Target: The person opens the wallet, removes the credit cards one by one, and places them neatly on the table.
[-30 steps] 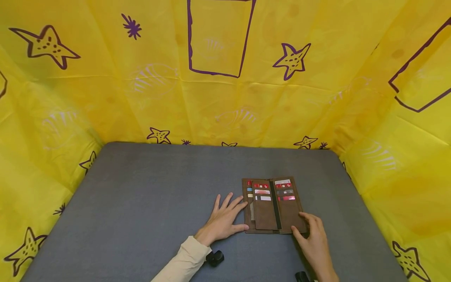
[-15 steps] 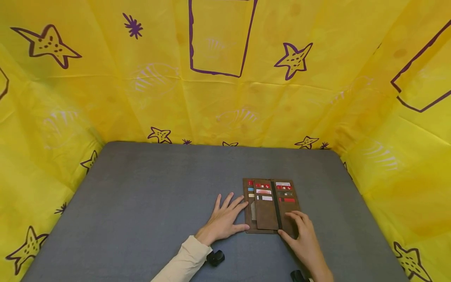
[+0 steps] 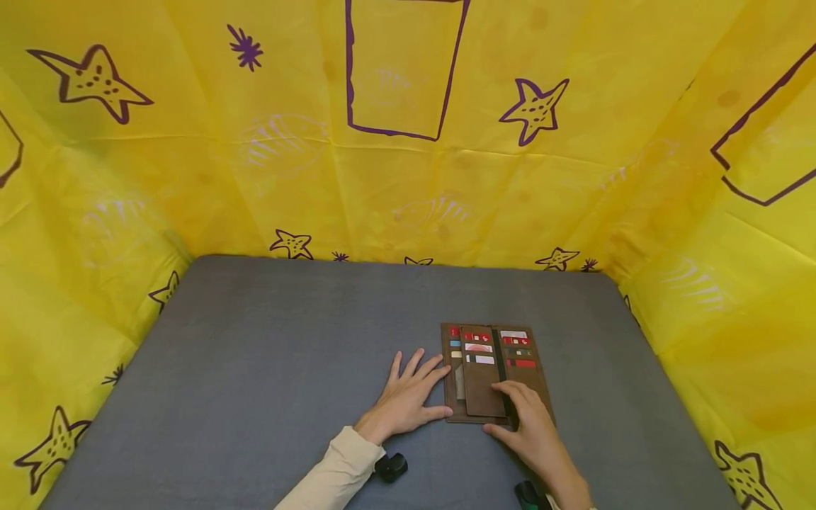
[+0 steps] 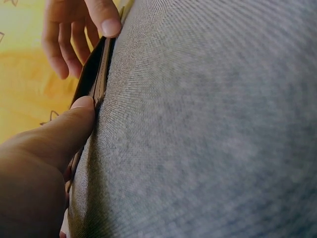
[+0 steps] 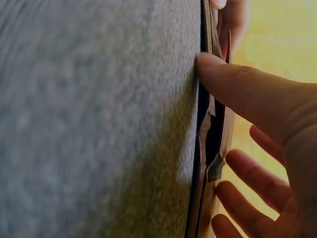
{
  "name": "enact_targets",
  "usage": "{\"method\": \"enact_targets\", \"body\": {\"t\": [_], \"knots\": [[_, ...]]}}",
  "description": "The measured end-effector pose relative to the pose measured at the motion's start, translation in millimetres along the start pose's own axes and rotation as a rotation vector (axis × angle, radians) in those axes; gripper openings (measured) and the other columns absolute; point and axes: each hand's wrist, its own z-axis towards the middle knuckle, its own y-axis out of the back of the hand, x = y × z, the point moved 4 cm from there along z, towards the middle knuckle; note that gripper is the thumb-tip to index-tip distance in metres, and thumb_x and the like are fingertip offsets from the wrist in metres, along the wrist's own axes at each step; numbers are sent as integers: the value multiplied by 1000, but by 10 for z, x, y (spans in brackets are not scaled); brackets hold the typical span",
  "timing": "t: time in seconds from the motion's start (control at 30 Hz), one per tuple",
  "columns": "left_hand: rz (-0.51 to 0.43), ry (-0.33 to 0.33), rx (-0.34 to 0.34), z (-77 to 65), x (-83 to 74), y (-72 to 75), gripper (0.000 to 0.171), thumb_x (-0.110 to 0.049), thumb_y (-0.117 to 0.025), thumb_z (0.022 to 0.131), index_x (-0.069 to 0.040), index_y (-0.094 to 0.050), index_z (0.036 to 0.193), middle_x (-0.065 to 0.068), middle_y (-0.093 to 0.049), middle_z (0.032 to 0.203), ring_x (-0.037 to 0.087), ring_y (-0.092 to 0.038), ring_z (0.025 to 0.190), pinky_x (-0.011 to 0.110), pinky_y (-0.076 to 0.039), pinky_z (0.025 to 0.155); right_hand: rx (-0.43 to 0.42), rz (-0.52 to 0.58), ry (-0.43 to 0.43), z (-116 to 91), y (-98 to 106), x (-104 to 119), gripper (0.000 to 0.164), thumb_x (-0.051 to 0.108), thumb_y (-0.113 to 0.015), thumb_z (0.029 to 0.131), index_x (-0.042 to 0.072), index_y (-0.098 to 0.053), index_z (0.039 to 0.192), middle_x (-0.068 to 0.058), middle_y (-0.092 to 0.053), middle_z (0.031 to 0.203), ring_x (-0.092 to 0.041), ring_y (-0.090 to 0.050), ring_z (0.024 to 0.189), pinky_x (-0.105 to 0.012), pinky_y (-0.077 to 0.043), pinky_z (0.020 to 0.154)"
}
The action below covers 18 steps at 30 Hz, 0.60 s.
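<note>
One long wallet [image 3: 482, 393] on one table [image 3: 287, 354]; at least nine cards [image 3: 480, 359] in it, two hands [image 3: 403, 404] [image 3: 533, 428] at it, two wrist cameras [image 3: 397, 466] [image 3: 529, 494] near it.

Right hand [image 3: 533, 429] farther left than before, at the wallet's [image 3: 526, 377] inner flap [image 3: 482, 389]

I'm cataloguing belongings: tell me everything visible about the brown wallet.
The wallet is brown and leather-like, lying open on the grey table. An inner flap lies over its left panel, with a dark strip alongside it. Red, white and other cards show in slots toward its far end. The left hand touches its left edge; the right hand is over its near edge, contact unclear.
</note>
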Motion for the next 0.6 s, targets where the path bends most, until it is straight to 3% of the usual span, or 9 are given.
{"method": "enact_targets", "body": {"t": [0.37,0.6], "knots": [[-8,2,4,3,-13,0,73,-60,-61,90,-26,-40,152,-4,-30,163,31,-15,154,62,-1,120,-39,-45,65,-5,-13,3,63,20,-93,63,9,-66,119,-7,-65,118,-28,-61,106,-53,-49,86],[-15,7,7,10,-8,-9,74,-59,-61,90,-26,-40,152,-4,-29,163,31,-14,154,62,0,120,-43,23,11,13,-18,-42,57,15,-89,69,8,-64,120,-7,-65,119,-27,-61,110,-51,-50,88]]}}
